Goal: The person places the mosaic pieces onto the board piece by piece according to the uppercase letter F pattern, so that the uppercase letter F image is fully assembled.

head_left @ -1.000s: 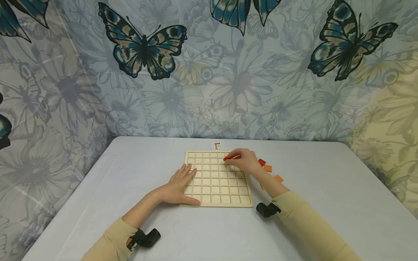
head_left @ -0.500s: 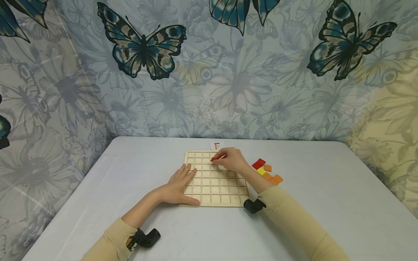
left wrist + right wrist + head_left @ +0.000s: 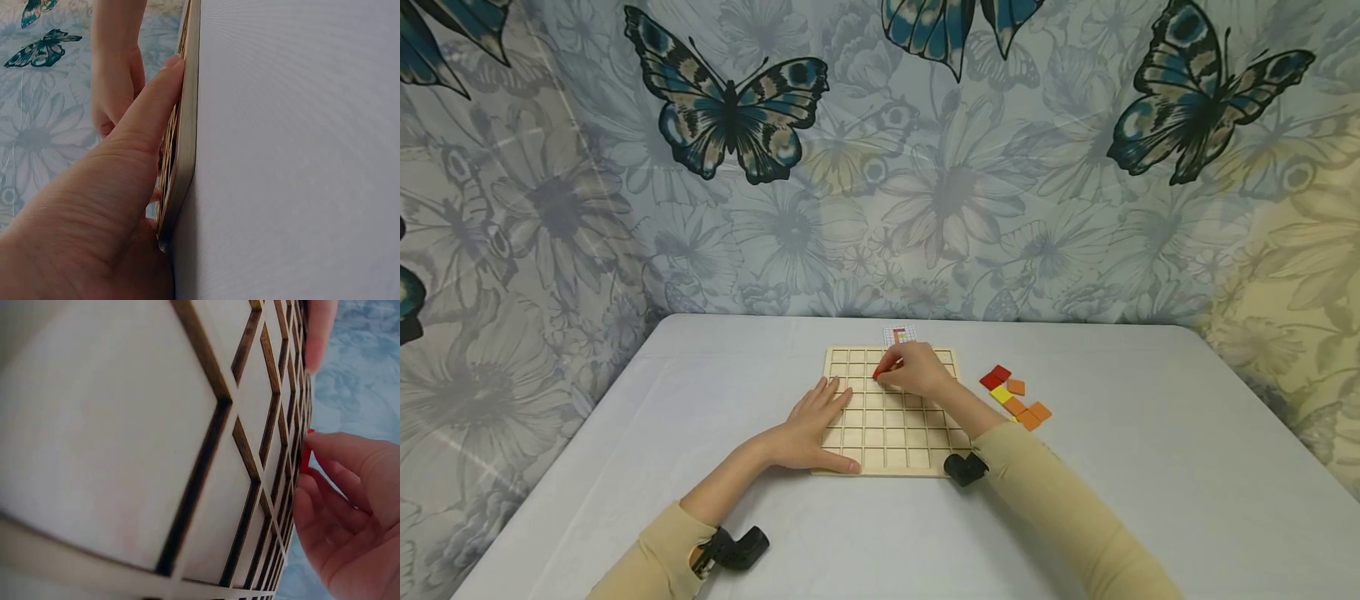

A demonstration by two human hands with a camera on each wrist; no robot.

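Note:
A pale wooden grid board [image 3: 895, 433] lies on the table, its cells marked off by raised strips. My right hand [image 3: 913, 369] pinches a small red tile [image 3: 877, 374] between thumb and fingertips, right at the board's upper middle cells. In the right wrist view the red tile [image 3: 306, 456] stands on edge against the grid. My left hand [image 3: 808, 425] rests on the board's left side with fingers spread, its thumb along the near edge. The left wrist view shows that thumb [image 3: 153, 100] lying on the board's rim [image 3: 187, 125].
Right of the board lie loose square tiles: red tiles [image 3: 996, 377], a yellow tile [image 3: 1000, 394] and several orange tiles [image 3: 1036, 412]. Behind the board is a small card [image 3: 898, 334] printed with a coloured grid pattern. A white cloth covers the table [image 3: 1150, 467].
My right hand has moved left over the board with the red tile, then slightly toward me. The loose tiles at the right have come into fuller view. My left hand has stayed still.

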